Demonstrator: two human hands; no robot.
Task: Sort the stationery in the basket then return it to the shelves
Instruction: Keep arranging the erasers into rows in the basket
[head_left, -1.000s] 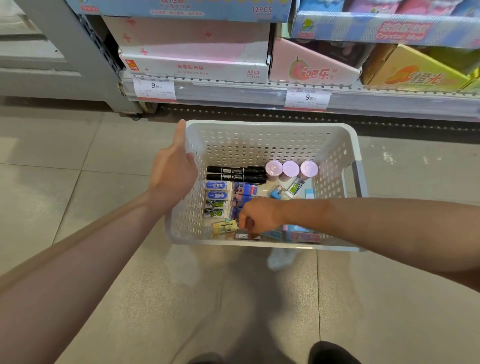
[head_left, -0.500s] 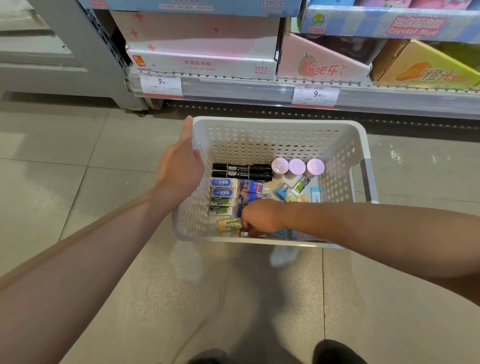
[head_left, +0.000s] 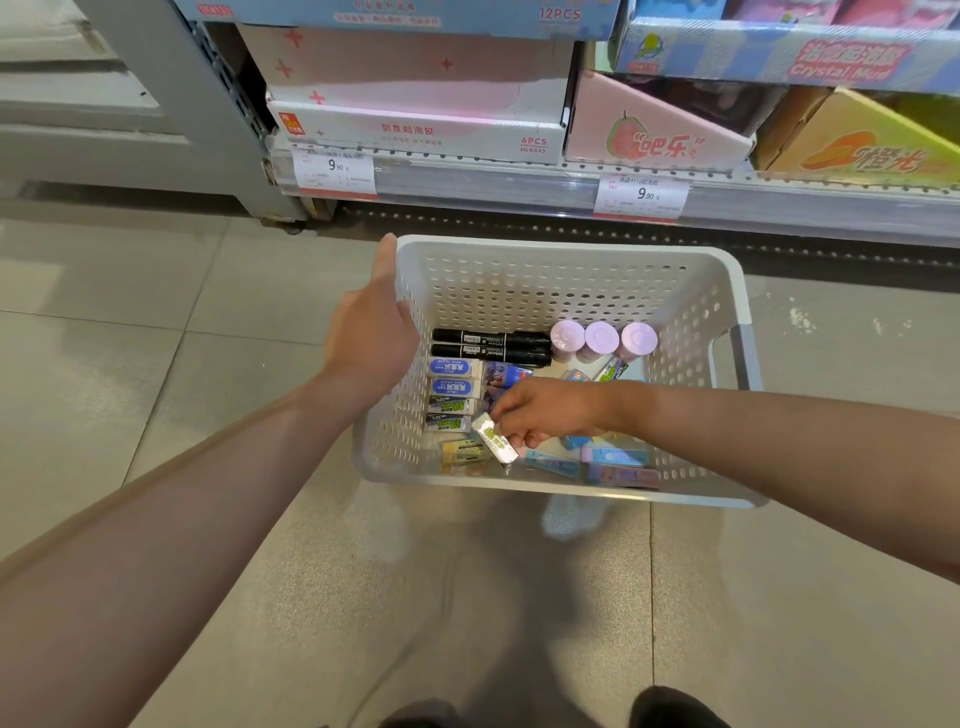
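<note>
A white perforated basket (head_left: 566, 291) sits on the tiled floor below the shelf. Inside lie two black markers (head_left: 491, 345), three pink-capped bottles (head_left: 602, 338), a column of blue and green erasers (head_left: 452, 395) on the left, and several small packets. My left hand (head_left: 374, 338) grips the basket's left rim, thumb on the outside. My right hand (head_left: 545, 415) reaches into the basket and pinches a white eraser with a green label (head_left: 493, 439), tilted above the near-left corner. A yellow eraser (head_left: 465, 451) lies under it.
The bottom shelf (head_left: 519, 182) runs along the back with price tags (head_left: 335, 169) and display boxes: pink-and-white ones (head_left: 415, 104), a pink peach one (head_left: 654, 135), an orange one (head_left: 862, 145). A grey shelf upright (head_left: 208, 104) stands at the left. My shoes (head_left: 675, 709) show at the bottom.
My right hand, which was down among the erasers at the basket's near side, has lifted a white and green eraser clear of the pile. My left hand still holds the rim.
</note>
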